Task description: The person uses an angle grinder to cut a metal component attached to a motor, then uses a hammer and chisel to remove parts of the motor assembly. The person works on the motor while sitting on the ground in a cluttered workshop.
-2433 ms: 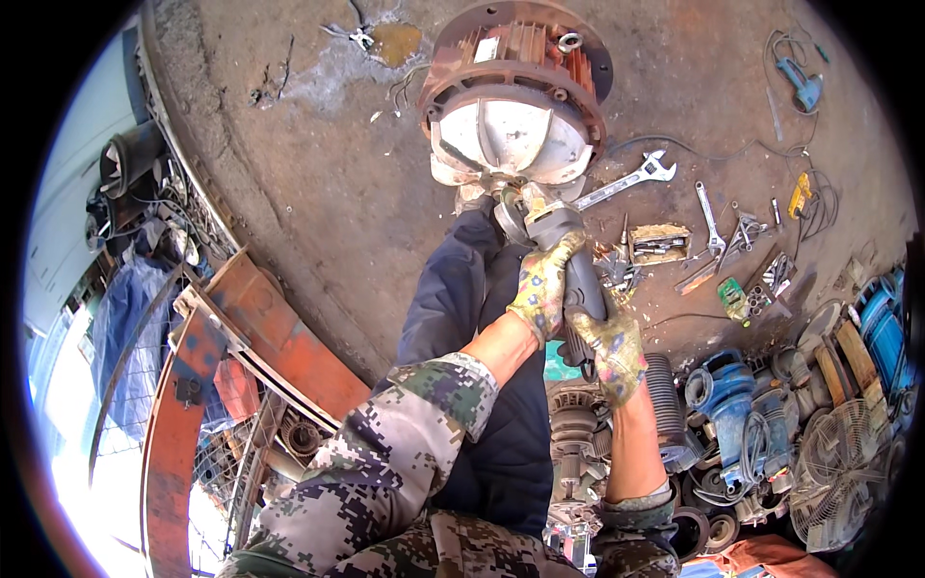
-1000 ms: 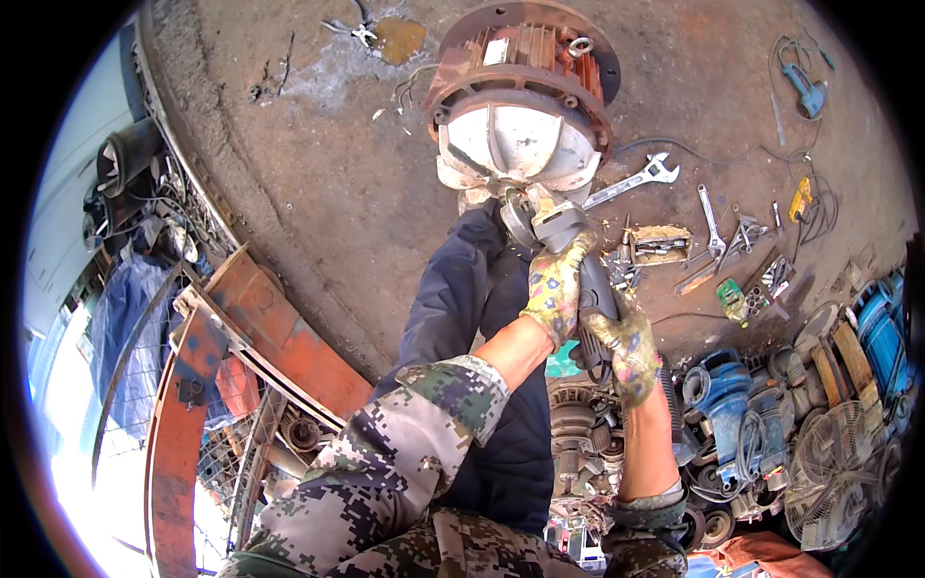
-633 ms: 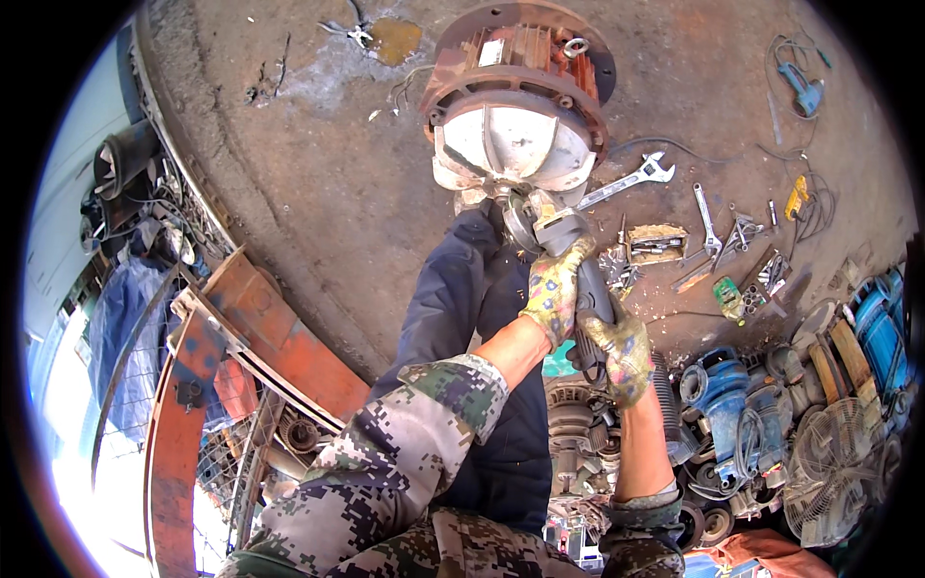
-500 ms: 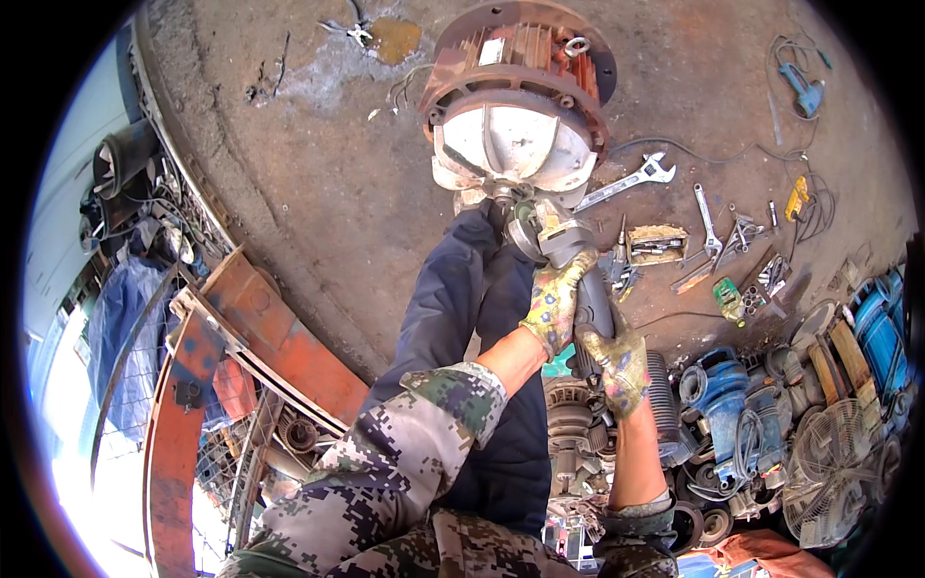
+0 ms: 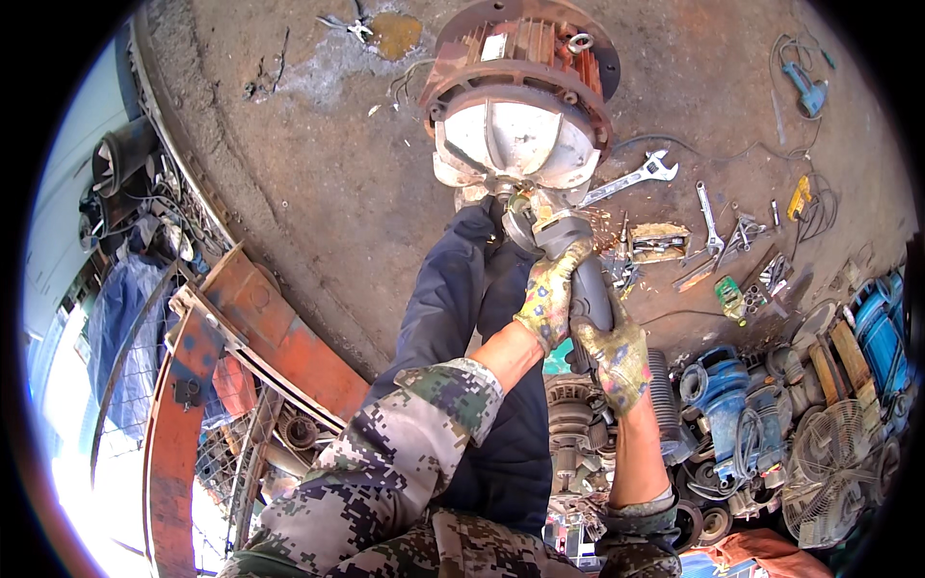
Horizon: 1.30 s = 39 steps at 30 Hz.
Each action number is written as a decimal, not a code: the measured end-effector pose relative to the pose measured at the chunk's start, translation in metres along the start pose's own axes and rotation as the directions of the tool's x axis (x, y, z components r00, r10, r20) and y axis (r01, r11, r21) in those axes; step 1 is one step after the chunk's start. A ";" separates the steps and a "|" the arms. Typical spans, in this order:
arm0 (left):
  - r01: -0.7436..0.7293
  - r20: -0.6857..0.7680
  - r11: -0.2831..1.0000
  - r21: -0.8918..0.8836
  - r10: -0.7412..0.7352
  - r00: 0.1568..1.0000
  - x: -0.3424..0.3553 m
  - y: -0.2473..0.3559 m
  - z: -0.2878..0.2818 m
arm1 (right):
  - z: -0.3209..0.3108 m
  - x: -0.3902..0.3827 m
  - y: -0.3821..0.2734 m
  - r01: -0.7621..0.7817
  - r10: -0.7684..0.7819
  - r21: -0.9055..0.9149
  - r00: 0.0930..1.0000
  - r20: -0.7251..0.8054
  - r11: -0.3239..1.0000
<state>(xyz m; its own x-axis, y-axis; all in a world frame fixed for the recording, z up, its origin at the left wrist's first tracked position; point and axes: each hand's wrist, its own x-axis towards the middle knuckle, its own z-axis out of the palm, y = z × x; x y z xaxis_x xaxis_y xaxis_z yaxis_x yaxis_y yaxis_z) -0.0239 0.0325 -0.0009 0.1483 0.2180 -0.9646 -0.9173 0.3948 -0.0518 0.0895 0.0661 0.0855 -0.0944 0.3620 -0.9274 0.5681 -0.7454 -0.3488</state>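
Both hands, in patterned work gloves, hold an angle grinder [image 5: 590,294]. My left hand [image 5: 547,299] is closed round its front part, just behind the grinder head. Further back, my right hand [image 5: 617,358] wraps the grinder's rear body. The disc guard [image 5: 521,223] is up against the shaft end of a large motor [image 5: 525,60] with a white ribbed cover [image 5: 520,144]. Orange sparks fly off to the right of the grinder head. The exact contact spot is hidden by the guard and the head.
Right of the motor lie a large adjustable wrench [image 5: 631,180], a smaller wrench [image 5: 710,220], a box of small tools [image 5: 659,243] and a blue power tool [image 5: 806,91] with its cord. Blue motors and scrap parts [image 5: 727,405] crowd the lower right. An orange steel frame [image 5: 279,328] stands at left.
Sparks now spray rightward from the grinder head, where none showed before. The grinder and both hands have shifted very slightly, and the grip is the same.
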 end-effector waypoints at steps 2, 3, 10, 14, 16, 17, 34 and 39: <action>-0.010 -0.004 1.000 0.015 0.010 1.000 -0.002 0.001 0.000 | 0.003 0.001 0.005 0.002 -0.003 0.124 1.000 0.008 0.992; 0.007 -0.028 0.999 0.031 -0.006 1.000 -0.003 0.001 0.000 | 0.004 0.001 0.008 0.003 -0.005 0.186 1.000 0.011 0.983; 0.033 -0.052 0.998 0.054 -0.030 0.998 -0.007 0.007 0.004 | 0.006 0.005 0.028 -0.025 0.025 0.270 1.000 0.004 0.963; 0.034 -0.078 0.999 0.035 -0.032 0.996 -0.003 0.004 0.001 | 0.005 0.007 0.026 -0.093 0.088 0.245 0.996 0.031 0.965; 0.056 -0.091 0.997 0.057 -0.050 0.995 0.000 0.005 0.001 | 0.004 0.008 0.028 -0.124 0.117 0.227 0.992 0.042 0.966; 0.067 -0.097 0.995 0.067 -0.060 0.993 0.000 0.005 0.001 | 0.004 0.010 0.030 -0.115 0.110 0.225 0.993 0.035 0.967; -0.099 -0.047 0.974 0.205 0.111 0.993 -0.011 0.005 -0.001 | 0.009 0.001 0.032 -0.060 0.052 0.290 0.998 0.036 0.955; -0.105 -0.022 0.978 0.182 0.111 0.994 -0.007 -0.005 -0.006 | 0.006 -0.005 0.026 -0.082 0.077 0.277 0.997 0.029 0.957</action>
<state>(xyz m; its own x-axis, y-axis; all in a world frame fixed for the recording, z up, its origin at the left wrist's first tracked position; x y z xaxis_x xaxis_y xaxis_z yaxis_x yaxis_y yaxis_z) -0.0222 0.0237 0.0047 0.0374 0.2407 -0.9699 -0.8453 0.5252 0.0977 0.0996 0.0410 0.0803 -0.0735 0.2870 -0.9551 0.3250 -0.8985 -0.2950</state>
